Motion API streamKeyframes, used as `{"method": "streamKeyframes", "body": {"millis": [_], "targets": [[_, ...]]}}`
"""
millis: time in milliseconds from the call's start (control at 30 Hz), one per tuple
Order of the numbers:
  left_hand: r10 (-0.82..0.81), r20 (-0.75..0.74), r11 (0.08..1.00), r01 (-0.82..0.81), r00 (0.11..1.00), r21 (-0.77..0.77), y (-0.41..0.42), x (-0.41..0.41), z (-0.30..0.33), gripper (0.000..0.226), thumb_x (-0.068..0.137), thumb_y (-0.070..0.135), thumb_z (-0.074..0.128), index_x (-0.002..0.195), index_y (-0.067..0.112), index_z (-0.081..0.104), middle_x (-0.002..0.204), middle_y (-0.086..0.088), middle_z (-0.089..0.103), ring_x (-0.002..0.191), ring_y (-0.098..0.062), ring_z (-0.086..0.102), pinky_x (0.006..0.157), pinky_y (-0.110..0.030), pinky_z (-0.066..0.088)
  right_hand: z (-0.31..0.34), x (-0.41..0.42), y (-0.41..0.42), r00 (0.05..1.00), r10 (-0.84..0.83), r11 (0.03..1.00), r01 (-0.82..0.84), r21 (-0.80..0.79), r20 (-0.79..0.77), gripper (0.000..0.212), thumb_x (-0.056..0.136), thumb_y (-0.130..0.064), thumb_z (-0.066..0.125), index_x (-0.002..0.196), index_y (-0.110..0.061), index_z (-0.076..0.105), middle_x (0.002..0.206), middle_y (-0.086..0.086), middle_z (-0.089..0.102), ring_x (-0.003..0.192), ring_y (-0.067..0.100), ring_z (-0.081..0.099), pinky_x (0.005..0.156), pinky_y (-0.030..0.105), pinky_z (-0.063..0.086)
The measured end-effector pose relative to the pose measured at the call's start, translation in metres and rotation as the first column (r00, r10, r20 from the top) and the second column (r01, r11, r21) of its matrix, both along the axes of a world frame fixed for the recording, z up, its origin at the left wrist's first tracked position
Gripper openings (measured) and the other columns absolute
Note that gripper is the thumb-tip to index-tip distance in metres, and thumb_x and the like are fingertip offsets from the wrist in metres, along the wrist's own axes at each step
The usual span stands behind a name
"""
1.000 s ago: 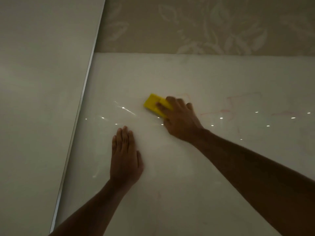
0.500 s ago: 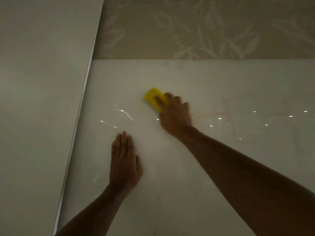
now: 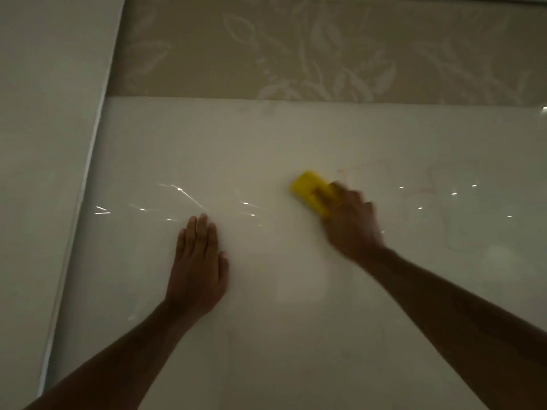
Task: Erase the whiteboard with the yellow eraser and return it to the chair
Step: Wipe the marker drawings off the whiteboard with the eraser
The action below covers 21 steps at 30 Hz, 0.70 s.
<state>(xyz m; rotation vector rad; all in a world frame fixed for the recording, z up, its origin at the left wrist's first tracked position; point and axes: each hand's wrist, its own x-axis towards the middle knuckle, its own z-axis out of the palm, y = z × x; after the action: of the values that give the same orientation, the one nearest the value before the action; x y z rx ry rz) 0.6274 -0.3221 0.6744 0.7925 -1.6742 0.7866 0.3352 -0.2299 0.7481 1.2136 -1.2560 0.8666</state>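
Yellow eraser (image 3: 309, 189) pressed under blurred right hand (image 3: 352, 229).

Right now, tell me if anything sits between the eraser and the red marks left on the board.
Nothing visible does. The yellow eraser, pressed under the right hand, has bare whiteboard between it and the faint red marks to its right.
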Motion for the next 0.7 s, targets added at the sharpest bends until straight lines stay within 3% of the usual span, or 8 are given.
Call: {"method": "streamKeyframes", "body": {"millis": [67, 133, 267, 400, 500, 600, 633, 700], "targets": [[-0.003, 0.011, 1.0, 0.003, 1.0, -0.009, 0.002, -0.008, 0.005, 0.064, 0.098, 0.024, 0.033, 0.142, -0.02, 0.049, 0.154, -0.042, 0.041, 0.145, -0.06, 0.038, 0.118, -0.07, 0.034, 0.022, -0.027, 0.013, 0.891, 0.157, 0.977, -0.076, -0.2, 0.427, 0.063, 0.09, -0.026, 0.056, 0.15, -0.031, 0.036, 0.148, 0.01, 0.038, 0.12, 0.04, 0.043, 0.089, 0.05, 0.041], [-0.005, 0.02, 1.0, 0.006, 1.0, -0.025, 0.002, -0.018, 0.008, 0.064, 0.098, 0.023, 0.034, 0.143, -0.02, 0.048, 0.155, -0.041, 0.041, 0.146, -0.059, 0.038, 0.119, -0.069, 0.034, 0.022, -0.021, 0.016, 0.808, 0.2, 0.962, -0.055, -0.266, 0.554, 0.062, 0.089, -0.025, 0.058, 0.148, -0.028, 0.038, 0.146, 0.012, 0.038, 0.119, 0.041, 0.044, 0.088, 0.05, 0.041], [-0.02, -0.008, 0.999, 0.019, 1.0, -0.034, 0.004, -0.041, 0.011, 0.062, 0.1, 0.02, 0.034, 0.143, -0.022, 0.046, 0.154, -0.044, 0.04, 0.145, -0.061, 0.037, 0.119, -0.07, 0.032, -0.036, 0.009, 0.004, 0.995, 0.101, 0.995, -0.1, -0.025, 0.021, 0.062, 0.089, -0.029, 0.055, 0.149, -0.031, 0.037, 0.149, 0.01, 0.039, 0.115, 0.036, 0.045, 0.085, 0.048, 0.043], [-0.011, -0.025, 1.0, 0.01, 1.0, -0.01, 0.005, -0.048, 0.018, 0.062, 0.1, 0.02, 0.033, 0.142, -0.024, 0.045, 0.153, -0.045, 0.039, 0.145, -0.062, 0.036, 0.119, -0.071, 0.032, -0.058, -0.027, 0.013, 0.935, 0.108, 0.99, -0.071, 0.12, -0.338, 0.055, 0.092, -0.036, 0.053, 0.144, -0.036, 0.037, 0.146, 0.006, 0.043, 0.112, 0.033, 0.05, 0.077, 0.044, 0.047], [0.009, 0.0, 1.0, -0.009, 1.0, -0.022, 0.011, -0.06, 0.026, 0.062, 0.1, 0.02, 0.032, 0.143, -0.022, 0.045, 0.155, -0.043, 0.039, 0.146, -0.061, 0.035, 0.12, -0.07, 0.031, -0.039, -0.087, 0.028, 0.997, 0.049, 0.997, -0.046, -0.054, 0.055, 0.064, 0.089, -0.028, 0.061, 0.149, -0.032, 0.037, 0.15, 0.012, 0.041, 0.119, 0.04, 0.047, 0.088, 0.051, 0.045], [0.022, 0.038, 0.998, -0.02, 0.999, -0.052, 0.019, -0.078, 0.032, 0.061, 0.1, 0.021, 0.033, 0.143, -0.021, 0.047, 0.155, -0.041, 0.041, 0.146, -0.06, 0.037, 0.12, -0.069, 0.032, -0.032, -0.125, 0.04, 0.734, 0.233, 0.949, -0.028, -0.314, 0.638, 0.065, 0.091, -0.028, 0.058, 0.151, -0.029, 0.034, 0.152, 0.013, 0.035, 0.125, 0.041, 0.04, 0.096, 0.05, 0.038], [0.019, 0.054, 0.998, -0.016, 0.998, -0.06, 0.022, -0.087, 0.035, 0.061, 0.1, 0.021, 0.033, 0.143, -0.021, 0.047, 0.155, -0.04, 0.042, 0.146, -0.059, 0.037, 0.12, -0.069, 0.032, -0.036, -0.119, 0.041, 0.66, 0.25, 0.945, -0.007, -0.328, 0.708, 0.066, 0.091, -0.028, 0.057, 0.152, -0.03, 0.033, 0.153, 0.013, 0.034, 0.126, 0.041, 0.039, 0.097, 0.05, 0.036], [0.009, 0.062, 0.997, -0.004, 0.998, -0.078, 0.028, -0.105, 0.04, 0.06, 0.1, 0.021, 0.034, 0.142, -0.02, 0.049, 0.154, -0.04, 0.044, 0.146, -0.059, 0.038, 0.119, -0.069, 0.033, -0.056, -0.096, 0.034, 0.789, 0.178, 0.963, -0.017, -0.268, 0.588, 0.064, 0.092, -0.027, 0.057, 0.152, -0.029, 0.034, 0.153, 0.015, 0.036, 0.125, 0.042, 0.042, 0.094, 0.051, 0.04]]}}
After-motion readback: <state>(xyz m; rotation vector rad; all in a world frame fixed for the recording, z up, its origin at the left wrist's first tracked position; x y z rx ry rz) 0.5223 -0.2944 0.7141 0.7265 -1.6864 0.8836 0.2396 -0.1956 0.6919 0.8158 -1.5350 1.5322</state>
